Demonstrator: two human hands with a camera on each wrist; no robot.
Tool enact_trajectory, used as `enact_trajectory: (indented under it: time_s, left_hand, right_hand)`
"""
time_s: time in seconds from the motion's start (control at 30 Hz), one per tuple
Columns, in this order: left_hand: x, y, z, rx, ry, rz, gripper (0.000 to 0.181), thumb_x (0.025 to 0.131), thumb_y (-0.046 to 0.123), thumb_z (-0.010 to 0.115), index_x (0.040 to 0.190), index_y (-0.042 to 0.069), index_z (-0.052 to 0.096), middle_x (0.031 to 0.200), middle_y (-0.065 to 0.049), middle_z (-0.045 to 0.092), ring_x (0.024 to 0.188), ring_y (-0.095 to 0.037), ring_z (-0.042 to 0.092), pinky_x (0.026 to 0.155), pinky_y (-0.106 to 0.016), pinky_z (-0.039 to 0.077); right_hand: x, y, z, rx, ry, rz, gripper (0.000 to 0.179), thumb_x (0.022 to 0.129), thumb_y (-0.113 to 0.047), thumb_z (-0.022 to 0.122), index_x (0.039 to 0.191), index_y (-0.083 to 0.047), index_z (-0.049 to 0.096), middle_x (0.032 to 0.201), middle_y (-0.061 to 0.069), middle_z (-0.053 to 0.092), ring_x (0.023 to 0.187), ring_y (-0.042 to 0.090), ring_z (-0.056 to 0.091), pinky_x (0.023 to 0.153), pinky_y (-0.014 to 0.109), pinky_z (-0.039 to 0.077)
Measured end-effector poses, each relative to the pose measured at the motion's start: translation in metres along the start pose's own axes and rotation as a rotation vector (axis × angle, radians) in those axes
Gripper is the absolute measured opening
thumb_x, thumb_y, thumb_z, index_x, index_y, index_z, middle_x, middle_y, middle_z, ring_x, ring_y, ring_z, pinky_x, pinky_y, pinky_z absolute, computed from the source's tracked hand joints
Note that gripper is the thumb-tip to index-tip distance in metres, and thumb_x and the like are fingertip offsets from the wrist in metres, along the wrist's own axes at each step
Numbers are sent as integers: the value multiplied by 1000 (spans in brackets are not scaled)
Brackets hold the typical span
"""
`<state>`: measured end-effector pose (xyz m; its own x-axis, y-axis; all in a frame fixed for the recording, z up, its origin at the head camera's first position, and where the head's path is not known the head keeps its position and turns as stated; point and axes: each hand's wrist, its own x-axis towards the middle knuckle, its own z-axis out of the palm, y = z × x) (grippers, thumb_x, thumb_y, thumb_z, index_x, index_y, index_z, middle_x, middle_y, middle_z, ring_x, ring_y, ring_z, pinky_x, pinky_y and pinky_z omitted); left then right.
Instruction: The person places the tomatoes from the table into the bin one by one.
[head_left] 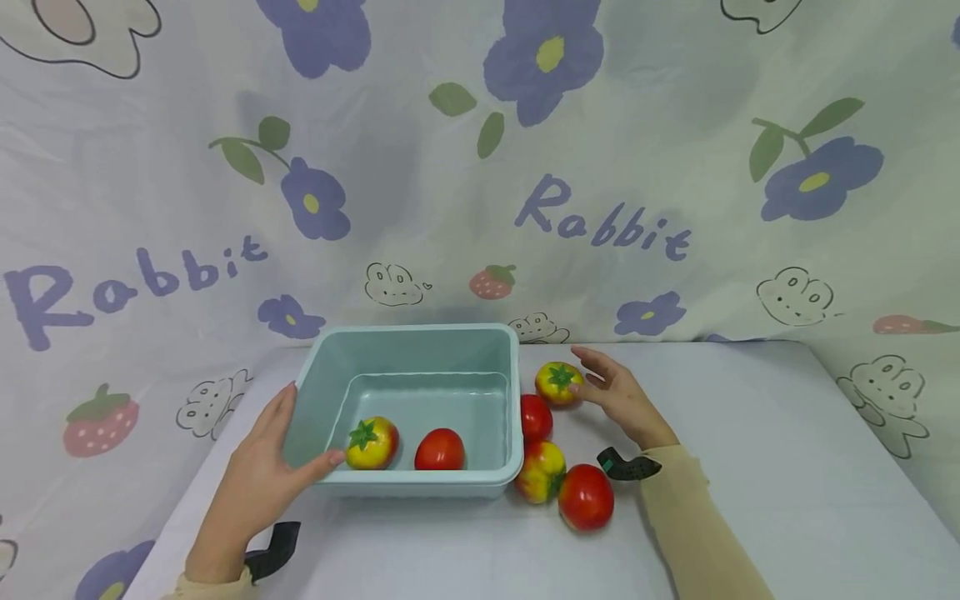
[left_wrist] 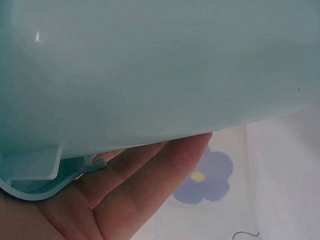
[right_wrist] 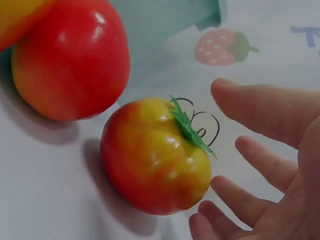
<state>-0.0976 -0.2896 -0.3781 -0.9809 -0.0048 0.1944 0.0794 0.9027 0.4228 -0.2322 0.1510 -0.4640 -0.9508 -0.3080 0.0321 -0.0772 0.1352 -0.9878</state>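
My left hand [head_left: 258, 467] holds the front left corner of a light blue plastic bin [head_left: 420, 477]. Its thumb lies over the rim while the fingers extend along the outer wall [left_wrist: 160, 70]. Inside the bin sit a yellow-and-red tomato [head_left: 378, 443] with a green leaf top and a red tomato [head_left: 440, 450]. To the right of the bin, my right hand [head_left: 618, 400] reaches to another yellow-and-red tomato [right_wrist: 155, 160] with a green leaf top. In the right wrist view the fingers are spread beside this tomato, one fingertip right at its side, not closed round it.
Against the bin's right side lie a red tomato [head_left: 536, 418] and a yellow-and-red one [head_left: 542, 472]. A larger red tomato [head_left: 587, 498] is nearer the front. Behind the white table [head_left: 750, 467] hangs a patterned cloth [head_left: 420, 200].
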Motion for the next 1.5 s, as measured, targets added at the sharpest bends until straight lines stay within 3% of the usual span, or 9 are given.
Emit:
enact_trajectory:
  time_s: [0.5,0.67,1.17,1.5]
  left_hand:
    - [-1,-2,1,0,2,10,104,77,49,69,148,4,8,152,-20,15,125,-50,32,86,-72,31]
    - [0,-1,0,12,2,6,105,77,50,69,148,3,8,151,-21,15,124,-50,33,85,-72,32]
    - [0,0,1,12,-4,-9,106,76,52,68,148,4,8,151,-21,16,123,-51,34,84,-72,33]
    - [0,-2,2,4,9,5,105,76,51,69,148,3,10,151,-21,17,124,-50,34,85,-72,32]
  right_hand:
    - [1,14,3,-13,-38,90,71,82,-19,71,143,-13,35,146,11,32,128,35,39,100,47,37]
    - [2,19,2,-29,-41,121,72,81,-20,72,143,-15,35,144,6,36,126,30,43,99,42,40]
    - [5,24,1,-85,-53,110,72,80,-14,72,142,-15,36,145,7,36,129,28,40,102,41,36]
    - [7,28,2,-131,-45,132,69,79,-18,74,139,-22,40,143,5,39,127,27,42,102,40,37]
